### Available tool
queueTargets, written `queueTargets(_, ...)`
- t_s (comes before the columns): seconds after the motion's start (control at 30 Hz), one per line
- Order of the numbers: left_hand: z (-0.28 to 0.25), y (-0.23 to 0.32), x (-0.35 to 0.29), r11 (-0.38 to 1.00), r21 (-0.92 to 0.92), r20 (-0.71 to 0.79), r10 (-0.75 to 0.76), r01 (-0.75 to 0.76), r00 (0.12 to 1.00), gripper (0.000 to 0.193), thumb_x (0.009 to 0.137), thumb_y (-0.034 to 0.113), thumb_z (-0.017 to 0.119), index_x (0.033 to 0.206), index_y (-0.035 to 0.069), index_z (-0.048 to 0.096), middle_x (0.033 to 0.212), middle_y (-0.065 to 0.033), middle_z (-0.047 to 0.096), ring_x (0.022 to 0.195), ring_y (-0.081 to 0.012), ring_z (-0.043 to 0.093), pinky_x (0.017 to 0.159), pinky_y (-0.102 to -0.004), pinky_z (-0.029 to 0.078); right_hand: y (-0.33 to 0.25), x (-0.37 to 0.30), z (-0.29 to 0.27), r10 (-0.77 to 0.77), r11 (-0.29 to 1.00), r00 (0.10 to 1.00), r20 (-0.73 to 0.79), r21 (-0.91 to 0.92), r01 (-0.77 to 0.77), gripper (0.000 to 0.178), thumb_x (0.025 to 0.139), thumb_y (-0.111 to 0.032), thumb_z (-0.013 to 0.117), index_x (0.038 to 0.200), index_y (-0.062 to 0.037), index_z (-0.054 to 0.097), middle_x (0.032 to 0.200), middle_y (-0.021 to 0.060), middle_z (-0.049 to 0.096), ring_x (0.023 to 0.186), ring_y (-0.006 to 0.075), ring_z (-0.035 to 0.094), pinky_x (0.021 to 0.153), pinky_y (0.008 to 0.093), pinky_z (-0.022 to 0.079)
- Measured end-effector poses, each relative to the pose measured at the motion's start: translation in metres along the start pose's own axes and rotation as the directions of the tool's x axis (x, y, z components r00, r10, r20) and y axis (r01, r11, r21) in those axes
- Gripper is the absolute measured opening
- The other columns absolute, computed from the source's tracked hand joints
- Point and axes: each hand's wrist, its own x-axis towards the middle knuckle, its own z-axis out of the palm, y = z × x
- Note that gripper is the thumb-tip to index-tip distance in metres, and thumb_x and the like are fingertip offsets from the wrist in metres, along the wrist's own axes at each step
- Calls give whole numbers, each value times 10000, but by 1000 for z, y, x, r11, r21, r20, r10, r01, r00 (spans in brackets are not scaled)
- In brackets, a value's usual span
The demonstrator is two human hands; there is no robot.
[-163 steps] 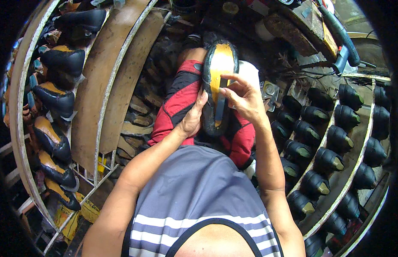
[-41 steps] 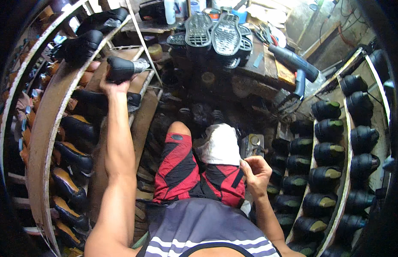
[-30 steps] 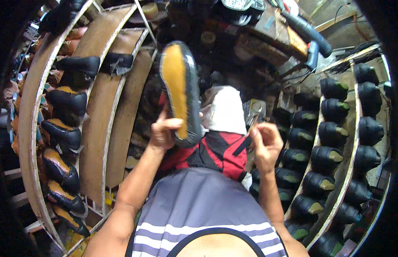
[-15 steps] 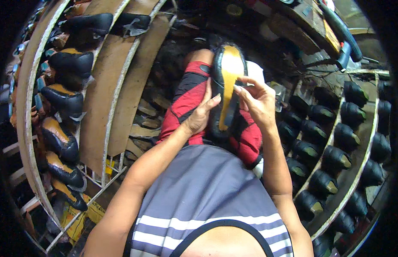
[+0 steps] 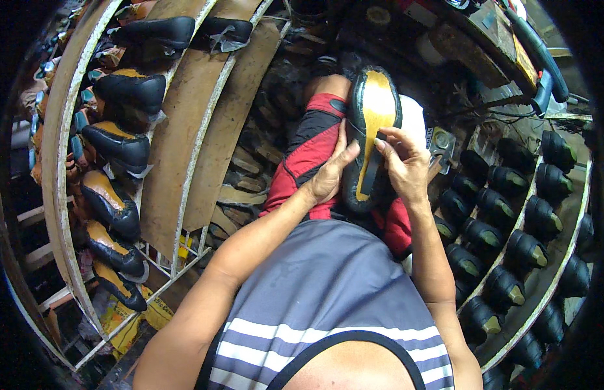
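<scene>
A black shoe upper on its last (image 5: 378, 97) lies bottom up across my lap, its toe pointing away from me. Its underside is yellow-tan, shiny toward the toe, with a black edge folded round it. My left hand (image 5: 331, 174) grips the shoe's left side, thumb along the rim and fingers mostly hidden beneath. A narrow dark strip (image 5: 369, 181) runs along the waist and heel part of the underside. My right hand (image 5: 406, 162) is closed in a pinch at the upper end of this strip, thumb and forefinger together.
On the left, a rack (image 5: 201, 123) with brown boards carries several black shoes with tan undersides. Another rack (image 5: 542, 263) on the right holds rows of black shoes. A worn bench (image 5: 497, 45) with a dark curved tube stands at the far right.
The whole view has shifted, so everything sits farther right in it. My right fingers have drawn closer together at the strip's upper end. My left hand keeps its hold on the shoe.
</scene>
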Motion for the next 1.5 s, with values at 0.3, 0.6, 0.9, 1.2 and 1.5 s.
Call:
queueTargets(0.3, -4, -16, 0, 869, 482, 7, 121, -110, 993, 1300, 945, 227, 820, 1699, 26, -219, 1770, -228, 135, 1635, -298, 211, 1321, -411, 224, 7, 3, 3, -133, 951, 989, -63, -291, 109, 493, 835, 62, 847, 1297, -52, 721, 1174, 33, 581, 665, 50, 476, 597, 232, 448)
queueTargets(0.6, 17, 40, -22, 987, -138, -67, -95, 86, 993, 1055, 908, 74, 723, 1760, 130, 103, 1659, -195, 459, 1480, -325, 539, 1228, -463, 452, -29, -23, -14, -35, 989, 946, -323, 124, 79, 829, 949, 63, 769, 1661, -81, 370, 1327, 74, 556, 730, 45, 568, 601, 188, 481)
queueTargets(0.9, -157, 129, -34, 978, -200, -488, -51, -55, 872, 475, 958, 262, 721, 1306, -51, 638, 1148, -242, 749, 1053, -372, 755, 948, -521, 622, 47, -93, -110, 252, 960, 839, -482, 15, -279, 424, 996, -124, 775, 1390, -8, 669, 1180, 73, 679, 807, 106, 671, 699, 261, 558)
queueTargets(1.2, -427, 269, 70, 950, 214, -926, 124, 226, 355, 516, 978, 320, 779, 1340, -34, 672, 1311, -209, 721, 1184, -388, 696, 1082, -552, 527, 86, -245, -145, 697, 458, 668, -261, -555, -695, 503, 937, -316, 792, 1351, -45, 708, 1264, 249, 715, 1258, 438, 663, 1066, 523, 540)
queueTargets(1.5, -317, 189, 87, -181, 899, 19, 926, 399, 377, 759, 920, 392, 866, 1433, -96, 595, 1392, -293, 658, 1262, -432, 649, 1090, -532, 515, 24, -291, -186, 603, 538, 678, -420, -414, -734, 414, 937, -264, 790, 1221, 33, 739, 1165, 289, 757, 1138, 446, 732, 1002, 508, 578)
